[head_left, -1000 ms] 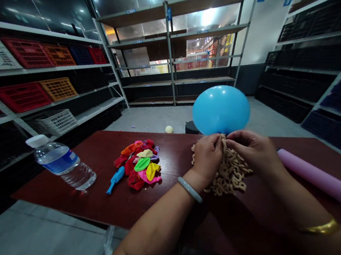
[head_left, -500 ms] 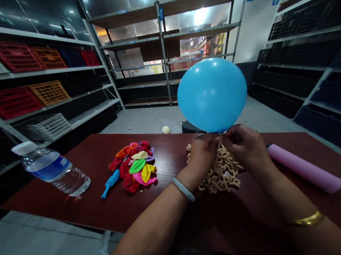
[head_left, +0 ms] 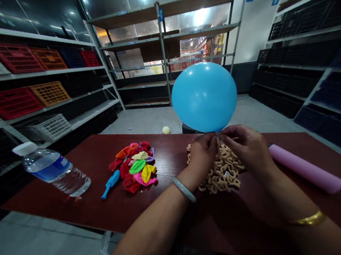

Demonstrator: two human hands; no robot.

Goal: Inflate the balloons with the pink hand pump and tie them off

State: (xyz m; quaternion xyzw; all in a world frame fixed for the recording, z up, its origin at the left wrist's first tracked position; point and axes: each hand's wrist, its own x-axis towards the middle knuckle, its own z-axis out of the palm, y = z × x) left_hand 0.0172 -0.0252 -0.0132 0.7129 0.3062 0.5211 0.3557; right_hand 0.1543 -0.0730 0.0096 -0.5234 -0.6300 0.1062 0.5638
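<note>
An inflated blue balloon [head_left: 204, 97] stands above both hands, its neck down between my fingertips. My left hand [head_left: 204, 152] is closed in a pinch at the neck, with a grey bangle on the wrist. From the right, my right hand [head_left: 245, 146] pinches the same neck with thumb and forefinger; a gold bangle is on that wrist. The neck itself is mostly hidden by the fingers. Beneath the hands lies a heap of small tan curled pieces [head_left: 221, 179]. Deflated balloons of several colours [head_left: 137, 166] lie left of them, beside a limp blue one [head_left: 110, 183].
A water bottle [head_left: 56, 168] stands at the left of the dark red table [head_left: 106, 215]. On the right lies a pink cylinder [head_left: 307, 168]. A pale round object [head_left: 166, 130] is on the floor beyond. Shelves with crates [head_left: 21, 102] line the left side.
The inflated balloon has shifted slightly left and down. My right hand's fingertips have moved a little left, still at the neck, and my left hand has barely moved.
</note>
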